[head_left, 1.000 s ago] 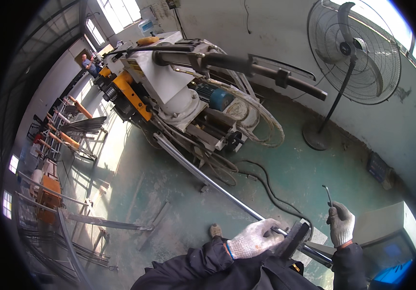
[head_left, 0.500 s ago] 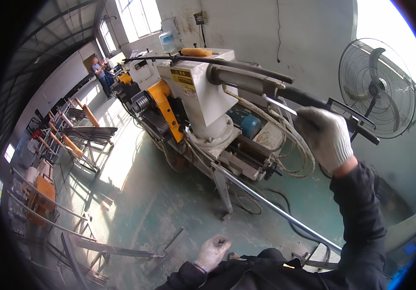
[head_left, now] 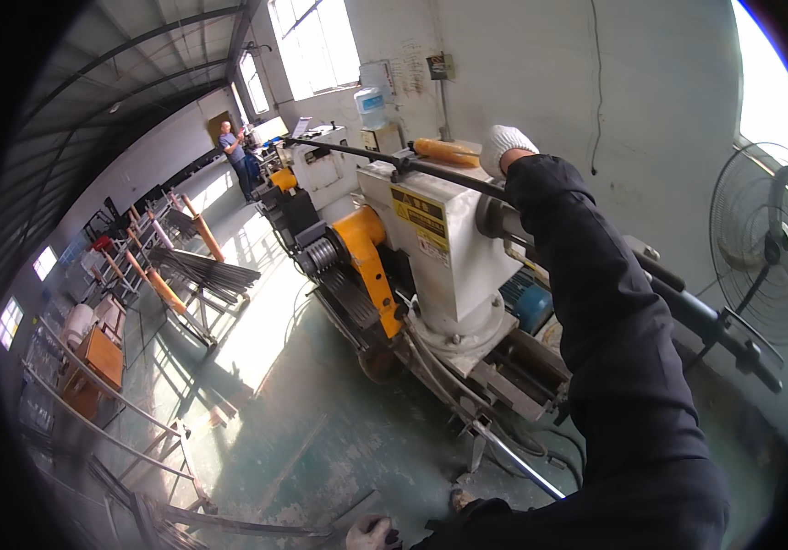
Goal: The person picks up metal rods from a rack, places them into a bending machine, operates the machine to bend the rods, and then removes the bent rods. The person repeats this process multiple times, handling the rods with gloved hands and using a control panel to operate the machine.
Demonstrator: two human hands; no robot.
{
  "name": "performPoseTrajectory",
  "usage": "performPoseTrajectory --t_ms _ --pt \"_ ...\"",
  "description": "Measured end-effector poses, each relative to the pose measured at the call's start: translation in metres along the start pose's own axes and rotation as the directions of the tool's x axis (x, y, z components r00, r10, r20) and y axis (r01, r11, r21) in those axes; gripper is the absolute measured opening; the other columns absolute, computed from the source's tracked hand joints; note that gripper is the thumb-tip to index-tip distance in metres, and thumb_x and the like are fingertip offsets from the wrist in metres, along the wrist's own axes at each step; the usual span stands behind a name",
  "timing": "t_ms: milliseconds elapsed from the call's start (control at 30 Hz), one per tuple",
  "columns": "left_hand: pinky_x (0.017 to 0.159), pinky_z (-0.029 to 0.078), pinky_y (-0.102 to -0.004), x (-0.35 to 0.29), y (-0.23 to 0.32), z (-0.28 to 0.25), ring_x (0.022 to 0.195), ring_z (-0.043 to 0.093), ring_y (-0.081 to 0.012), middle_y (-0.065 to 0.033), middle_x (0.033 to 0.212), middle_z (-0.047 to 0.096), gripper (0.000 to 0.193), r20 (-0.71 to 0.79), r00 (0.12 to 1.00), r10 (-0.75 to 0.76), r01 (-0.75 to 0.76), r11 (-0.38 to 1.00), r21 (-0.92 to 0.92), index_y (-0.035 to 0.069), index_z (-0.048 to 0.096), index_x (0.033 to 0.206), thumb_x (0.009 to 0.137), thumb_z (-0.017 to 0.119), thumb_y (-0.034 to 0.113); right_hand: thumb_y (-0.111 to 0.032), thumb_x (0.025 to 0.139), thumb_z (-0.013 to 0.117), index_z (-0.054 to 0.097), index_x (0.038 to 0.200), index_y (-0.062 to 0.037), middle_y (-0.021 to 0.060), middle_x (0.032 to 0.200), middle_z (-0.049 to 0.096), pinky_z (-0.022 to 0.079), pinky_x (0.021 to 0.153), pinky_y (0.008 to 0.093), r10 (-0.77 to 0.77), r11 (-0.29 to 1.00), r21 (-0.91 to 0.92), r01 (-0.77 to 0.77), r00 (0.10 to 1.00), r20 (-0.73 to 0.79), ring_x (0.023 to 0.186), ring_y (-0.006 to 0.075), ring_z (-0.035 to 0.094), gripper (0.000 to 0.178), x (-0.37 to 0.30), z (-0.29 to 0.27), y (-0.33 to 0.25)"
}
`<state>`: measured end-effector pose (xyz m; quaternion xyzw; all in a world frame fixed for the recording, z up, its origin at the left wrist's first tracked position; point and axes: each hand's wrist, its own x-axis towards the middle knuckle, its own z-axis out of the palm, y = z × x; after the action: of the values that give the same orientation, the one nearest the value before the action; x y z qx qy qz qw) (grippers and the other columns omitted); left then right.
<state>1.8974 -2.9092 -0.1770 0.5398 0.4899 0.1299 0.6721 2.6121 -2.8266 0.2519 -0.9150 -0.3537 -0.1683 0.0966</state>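
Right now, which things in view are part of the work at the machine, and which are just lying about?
In hand:
- right hand, gloved, up at the long dark bar
- white and yellow machine under that bar
- left hand, gloved, low at the frame edge; what it touches cannot be told

Lying about:
- standing fan
- bundle of rods on a rack
- another person far off

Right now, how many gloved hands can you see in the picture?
2. The right hand in a white glove reaches far up onto the top of the machine. The left hand sits low at the bottom edge, partly cut off.
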Motion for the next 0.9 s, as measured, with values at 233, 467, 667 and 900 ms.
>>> performPoseTrajectory --t_ms 233,467,667,900 --pt "0.081 0.065 -0.0388 0.014 0.039 0.006 0.090 0.079 -0.0226 -0.0123 0.104 0.081 0.030 -0.108 0.991 0.078 -0.082 0.996 -0.031 -0.001 0.078 0.128 0.111 0.077 0.024 -0.020 0.093 0.084 0.086 0.129 -0.0051 0.0262 0.128 0.082 0.064 0.100 0.0456 -0.008 0.993 0.116 -0.007 0.992 0.123 0.129 0.0386 0.079 0.039 0.098 0.092 -0.036" --pt "0.082 0.064 -0.0366 0.013 0.088 0.014 0.090 0.079 -0.0208 -0.0110 0.103 0.082 0.031 0.028 0.989 0.145 -0.146 0.987 0.065 -0.002 0.077 0.126 0.112 0.078 0.025 -0.024 0.104 0.074 0.089 0.117 -0.0118 0.0207 0.108 0.085 0.065 0.091 0.0516 0.054 0.855 0.490 0.171 0.909 -0.413 0.102 0.0427 0.082 0.023 -0.031 0.014 -0.052" --pt "0.089 0.060 -0.0333 0.020 0.086 0.051 0.096 0.072 -0.0169 -0.0075 0.107 0.077 0.021 0.353 0.895 0.274 -0.369 0.897 0.241 0.000 0.076 0.125 0.113 0.075 0.018 -0.017 0.089 0.080 0.084 0.094 -0.0129 0.0148 0.086 0.078 0.063 0.078 0.0500 -0.319 0.772 0.333 0.542 0.782 -0.536 0.088 0.0395 0.076 0.008 -0.326 -0.054 0.000" --pt "0.096 0.059 -0.0344 -0.044 0.058 0.140 0.104 0.071 -0.0172 -0.0075 0.113 0.077 0.017 0.834 0.492 0.250 -0.713 0.666 0.220 -0.001 0.075 0.127 0.114 0.072 0.008 -0.020 0.094 0.082 0.080 0.102 -0.0140 0.0094 0.089 0.073 0.058 0.077 0.0513 0.102 0.968 0.248 0.039 0.841 -0.531 0.088 0.0368 0.071 0.010 -0.725 -0.111 0.077"
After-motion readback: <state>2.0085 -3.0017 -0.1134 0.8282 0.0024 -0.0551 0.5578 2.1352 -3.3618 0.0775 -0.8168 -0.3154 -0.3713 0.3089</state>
